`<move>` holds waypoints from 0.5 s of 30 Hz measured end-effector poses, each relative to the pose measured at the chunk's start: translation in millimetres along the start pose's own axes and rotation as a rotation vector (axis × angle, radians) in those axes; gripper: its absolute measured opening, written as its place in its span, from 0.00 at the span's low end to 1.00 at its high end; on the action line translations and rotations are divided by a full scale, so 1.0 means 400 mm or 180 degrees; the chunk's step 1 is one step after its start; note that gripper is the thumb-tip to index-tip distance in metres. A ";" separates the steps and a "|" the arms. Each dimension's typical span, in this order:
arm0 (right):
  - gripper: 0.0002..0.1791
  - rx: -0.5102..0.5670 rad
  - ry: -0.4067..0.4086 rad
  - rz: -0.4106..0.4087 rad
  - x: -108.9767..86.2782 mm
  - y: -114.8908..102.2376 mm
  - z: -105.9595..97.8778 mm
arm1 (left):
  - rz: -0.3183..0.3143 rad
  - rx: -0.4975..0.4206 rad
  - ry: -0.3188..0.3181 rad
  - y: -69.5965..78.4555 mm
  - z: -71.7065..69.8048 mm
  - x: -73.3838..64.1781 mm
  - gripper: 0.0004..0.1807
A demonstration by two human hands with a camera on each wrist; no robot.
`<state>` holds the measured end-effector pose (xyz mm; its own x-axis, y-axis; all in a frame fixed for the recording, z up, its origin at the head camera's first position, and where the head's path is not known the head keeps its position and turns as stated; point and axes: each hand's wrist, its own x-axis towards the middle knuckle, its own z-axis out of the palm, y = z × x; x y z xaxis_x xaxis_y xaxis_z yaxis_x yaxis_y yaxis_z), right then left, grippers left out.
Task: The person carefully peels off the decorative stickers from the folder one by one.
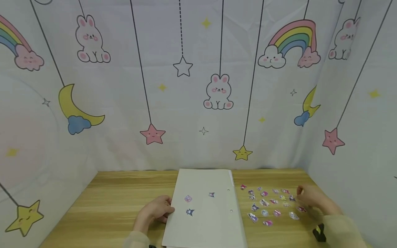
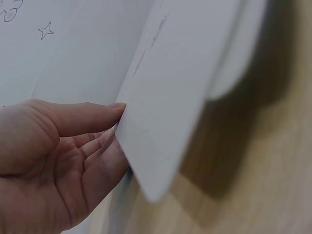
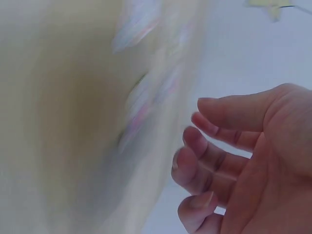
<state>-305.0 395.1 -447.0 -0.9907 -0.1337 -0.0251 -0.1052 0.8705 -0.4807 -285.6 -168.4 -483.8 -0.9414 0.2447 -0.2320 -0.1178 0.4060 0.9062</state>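
A white booklet (image 1: pixel 212 227) lies on the wooden table, three small cartoon stickers (image 1: pixel 190 212) on its upper left part. At its left edge my left hand (image 1: pixel 158 208) pinches the cover, thumb on top and fingers beneath; the left wrist view shows the grip near a corner. My right hand (image 1: pixel 314 198) hovers by the right side of a group of loose cartoon stickers (image 1: pixel 264 202). In the right wrist view its fingers (image 3: pixel 195 141) are loosely bent with nothing between them, and the nearby stickers are blurred.
The loose stickers lie in rough rows right of the booklet. Bare wooden table (image 1: pixel 124 193) shows to the left. A white curtain (image 1: pixel 186 113) printed with rabbits, stars and rainbows surrounds the back and sides. A black strap (image 1: pixel 319 232) is at the right wrist.
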 end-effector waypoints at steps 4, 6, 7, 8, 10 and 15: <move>0.05 0.0234 0.0017 -0.0056 0.037 -0.108 0.019 | 0.0010 0.0023 0.0008 0.000 -0.004 -0.001 0.07; 0.07 0.0386 0.0028 -0.0126 0.055 -0.163 0.041 | 0.0019 0.0021 -0.0016 0.001 -0.005 -0.001 0.07; 0.08 0.0446 0.0029 -0.0139 0.062 -0.191 0.053 | 0.0026 0.0019 -0.0032 0.001 -0.005 -0.001 0.06; 0.09 0.0529 0.0020 -0.0185 0.070 -0.218 0.065 | 0.0028 0.0017 -0.0044 0.001 -0.004 -0.001 0.06; 0.09 0.0681 -0.0003 -0.0217 0.083 -0.272 0.085 | 0.0022 0.0015 -0.0053 0.003 -0.002 -0.002 0.05; 0.11 0.0907 0.0004 -0.0252 0.102 -0.383 0.118 | 0.0009 -0.0005 -0.0067 0.008 0.000 -0.006 0.05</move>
<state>-325.4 233.9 -415.6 -0.9805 -0.1950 0.0232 -0.1538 0.6894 -0.7078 -283.6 -167.6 -480.2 -0.9349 0.2644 -0.2367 -0.1155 0.4039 0.9075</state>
